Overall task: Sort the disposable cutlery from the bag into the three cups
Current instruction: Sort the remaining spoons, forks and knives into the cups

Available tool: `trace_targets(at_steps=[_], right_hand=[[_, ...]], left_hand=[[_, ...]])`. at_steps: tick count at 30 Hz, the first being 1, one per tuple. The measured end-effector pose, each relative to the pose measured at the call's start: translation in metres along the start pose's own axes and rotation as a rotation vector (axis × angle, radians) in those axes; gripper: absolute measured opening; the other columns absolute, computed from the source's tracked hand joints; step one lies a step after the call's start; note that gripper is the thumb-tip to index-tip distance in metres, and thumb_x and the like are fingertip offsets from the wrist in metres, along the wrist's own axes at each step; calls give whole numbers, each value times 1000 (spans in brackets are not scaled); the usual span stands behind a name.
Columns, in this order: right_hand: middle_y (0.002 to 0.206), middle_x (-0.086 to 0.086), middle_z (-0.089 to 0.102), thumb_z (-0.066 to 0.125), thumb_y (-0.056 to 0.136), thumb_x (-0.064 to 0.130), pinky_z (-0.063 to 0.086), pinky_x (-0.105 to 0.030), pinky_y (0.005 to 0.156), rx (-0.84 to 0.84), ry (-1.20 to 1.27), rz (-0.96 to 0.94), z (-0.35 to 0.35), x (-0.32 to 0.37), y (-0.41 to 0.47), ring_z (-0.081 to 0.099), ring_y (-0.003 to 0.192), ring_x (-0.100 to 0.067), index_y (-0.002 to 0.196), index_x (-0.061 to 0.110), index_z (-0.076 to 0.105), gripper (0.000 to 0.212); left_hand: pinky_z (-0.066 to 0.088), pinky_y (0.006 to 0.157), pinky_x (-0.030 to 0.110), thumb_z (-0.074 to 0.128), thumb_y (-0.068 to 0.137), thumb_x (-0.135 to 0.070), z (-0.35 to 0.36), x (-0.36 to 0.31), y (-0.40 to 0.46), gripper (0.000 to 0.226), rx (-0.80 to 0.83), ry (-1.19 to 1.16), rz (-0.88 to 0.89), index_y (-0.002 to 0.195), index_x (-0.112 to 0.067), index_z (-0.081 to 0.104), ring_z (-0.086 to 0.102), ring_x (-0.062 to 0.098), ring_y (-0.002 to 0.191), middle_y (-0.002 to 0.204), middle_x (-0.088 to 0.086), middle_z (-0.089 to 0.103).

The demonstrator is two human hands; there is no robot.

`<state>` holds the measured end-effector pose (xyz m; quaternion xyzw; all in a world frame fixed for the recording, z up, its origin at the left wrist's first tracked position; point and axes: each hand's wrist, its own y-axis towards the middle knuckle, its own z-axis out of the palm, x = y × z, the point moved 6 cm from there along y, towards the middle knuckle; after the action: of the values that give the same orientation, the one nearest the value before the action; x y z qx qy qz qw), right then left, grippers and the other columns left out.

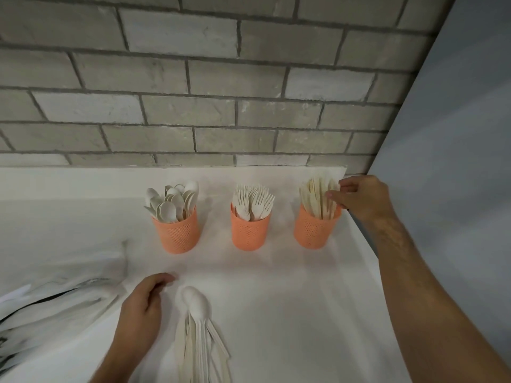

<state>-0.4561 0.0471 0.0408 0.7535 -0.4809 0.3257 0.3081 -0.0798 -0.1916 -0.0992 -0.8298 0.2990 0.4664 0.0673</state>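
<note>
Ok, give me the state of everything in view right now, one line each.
Left cup: upright, packed with spoons.
Middle cup: upright, packed with forks.
Right cup: upright, packed with knives.
Right hand: fingers on the knives.
Left hand: resting on the counter, holding nothing.
Loose cutlery pile: lying on the counter, unsorted.
Bag: lying flat at left.
</note>
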Motion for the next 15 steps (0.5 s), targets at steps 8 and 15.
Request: trace_targets(at_steps=[8,15], right_hand=[[101,-7,73,77,84,16,56,-30,86,-106,-89,-65,-8,8,-25,69,82,-21,115,7,71,33],[79,-2,72,69,86,7,60,-25,59,369,-135,12,74,4,-136,66,51,-6,90,17,73,11]], left_hand=[[37,92,14,42,91,12,2,5,-1,39,27,-29,-49,109,-13,68,58,12,106,111,-2,69],[39,76,12,53,85,7,-3,0,-18,27,69,-17,-96,102,-11,64,59,17,89,100,2,64]])
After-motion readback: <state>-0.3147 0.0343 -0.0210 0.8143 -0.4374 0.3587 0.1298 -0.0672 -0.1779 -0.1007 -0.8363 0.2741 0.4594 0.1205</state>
